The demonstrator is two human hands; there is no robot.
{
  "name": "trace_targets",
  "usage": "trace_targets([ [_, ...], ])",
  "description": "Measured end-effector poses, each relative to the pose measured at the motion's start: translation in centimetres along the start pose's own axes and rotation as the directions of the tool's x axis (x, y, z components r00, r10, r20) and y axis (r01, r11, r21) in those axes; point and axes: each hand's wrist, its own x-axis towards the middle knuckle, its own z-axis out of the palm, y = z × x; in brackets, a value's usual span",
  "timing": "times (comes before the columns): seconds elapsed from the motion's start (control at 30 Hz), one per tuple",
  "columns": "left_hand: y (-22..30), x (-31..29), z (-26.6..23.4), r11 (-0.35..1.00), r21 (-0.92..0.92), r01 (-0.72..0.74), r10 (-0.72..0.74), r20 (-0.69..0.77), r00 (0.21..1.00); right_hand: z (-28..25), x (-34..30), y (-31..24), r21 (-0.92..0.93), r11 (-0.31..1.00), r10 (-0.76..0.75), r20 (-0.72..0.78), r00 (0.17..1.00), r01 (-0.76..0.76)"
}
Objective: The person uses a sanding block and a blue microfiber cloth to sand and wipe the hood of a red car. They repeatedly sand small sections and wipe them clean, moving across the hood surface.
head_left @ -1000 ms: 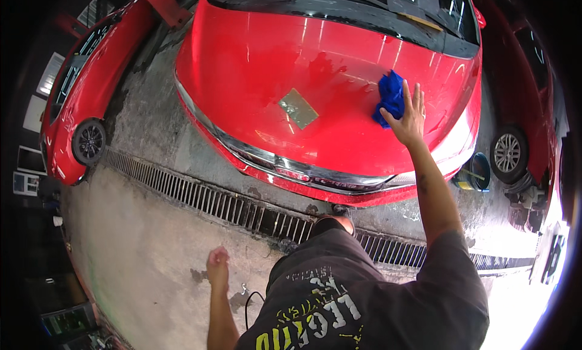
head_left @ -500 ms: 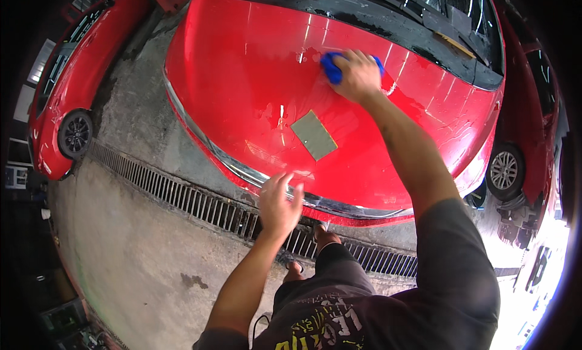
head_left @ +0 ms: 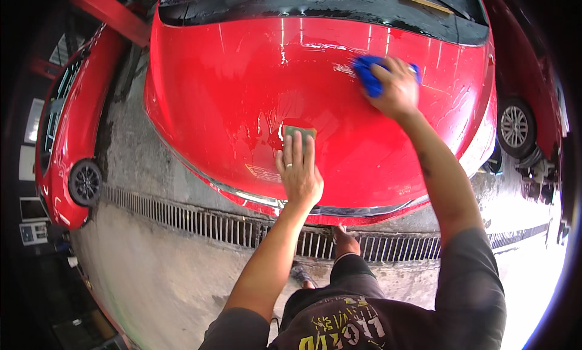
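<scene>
A wet, glossy red car hood (head_left: pixel 357 150) spreads out in front of me, with water beads and streaks over it. My left hand (head_left: pixel 301 177) lies on its front middle, fingers stretched out flat over a small greyish-green rectangular sheet (head_left: pixel 304 132) that looks like sandpaper. The fingers cover much of the sheet. Further back on the right, my right hand (head_left: pixel 398 90) grips a bunched blue cloth (head_left: pixel 367 76) pressed against the hood. The cloth's edge is slightly blurred.
A dark windshield (head_left: pixel 242 4) with wipers lies beyond the hood. Another red car (head_left: pixel 76 126) stands at the left, one more (head_left: pixel 527 77) at the right. A metal drain grate (head_left: pixel 182 216) crosses the concrete floor (head_left: pixel 157 271) by my feet.
My left hand has moved from the air near the hood's front edge onto the greyish-green sheet. The right hand has shifted right across the hood with the blue cloth. The whole view has turned slightly.
</scene>
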Motion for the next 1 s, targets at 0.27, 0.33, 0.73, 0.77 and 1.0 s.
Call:
trace_targets([
  [0.27, -1.2, -4.7, 0.2, 0.971, -0.232, -0.053, 0.067, 0.054, 0.996, -4.5, -17.6, 7.6, -0.128, 0.878, 0.448, -0.125, 0.885, -0.462],
  [0.33, -0.8, -4.2, 0.3, 0.974, -0.223, 0.041, -0.019, 0.099, 0.995, -4.0, -18.7, 7.5, -0.087, 0.859, 0.488, -0.162, 0.858, -0.505],
  [0.73, -7.8, 30.3, -3.7, 0.947, 0.033, -0.320, 0.308, 0.190, 0.932, -2.6, -19.7, 5.6, 0.044, 0.912, 0.404, -0.267, 0.875, -0.408],
  [0.77, -7.9, 30.5, -3.2, 0.943, 0.039, -0.331, 0.320, 0.170, 0.932, -2.5, -19.8, 6.2, 0.046, 0.909, 0.411, -0.275, 0.869, -0.415],
  [1.0, -2.0, 6.2, -0.8, 0.969, -0.029, -0.247, 0.249, 0.110, 0.962, -3.9, -20.0, 8.1, -0.029, 0.870, 0.471, -0.248, 0.846, -0.493],
])
